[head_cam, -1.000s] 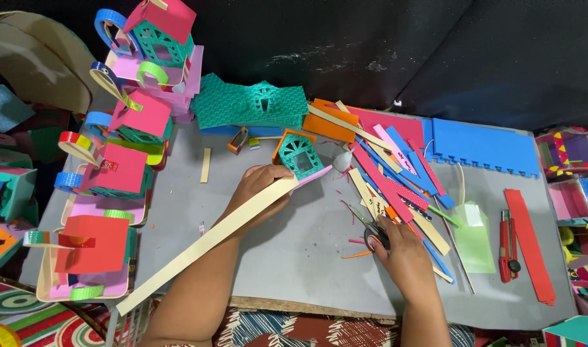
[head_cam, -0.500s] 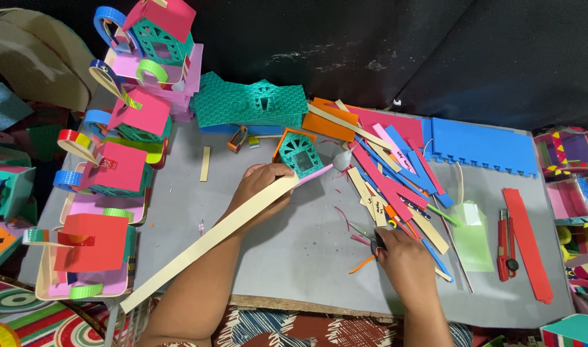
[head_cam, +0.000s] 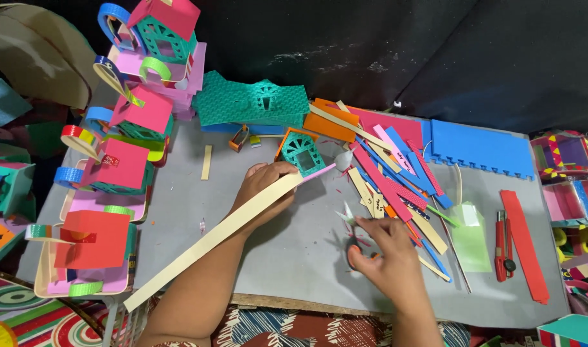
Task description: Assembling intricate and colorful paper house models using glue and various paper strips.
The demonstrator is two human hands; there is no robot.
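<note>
Cream strip [head_cam: 210, 241] pinched in left hand [head_cam: 265, 189] (right hand [head_cam: 384, 257] closed on scissors [head_cam: 352, 225]).

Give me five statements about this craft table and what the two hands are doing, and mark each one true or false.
1. The left hand rests on a long cream strip. True.
2. The right hand holds the red utility knife. False: the knife lies untouched on the grey board, to the right of that hand, which is on a pair of scissors.
3. A blue foam sheet lies at the far right of the board. True.
4. The green patterned roof piece sits under the left hand. False: it lies at the far edge, apart from both hands.
5. Small paper houses stand along the left side. True.
</note>
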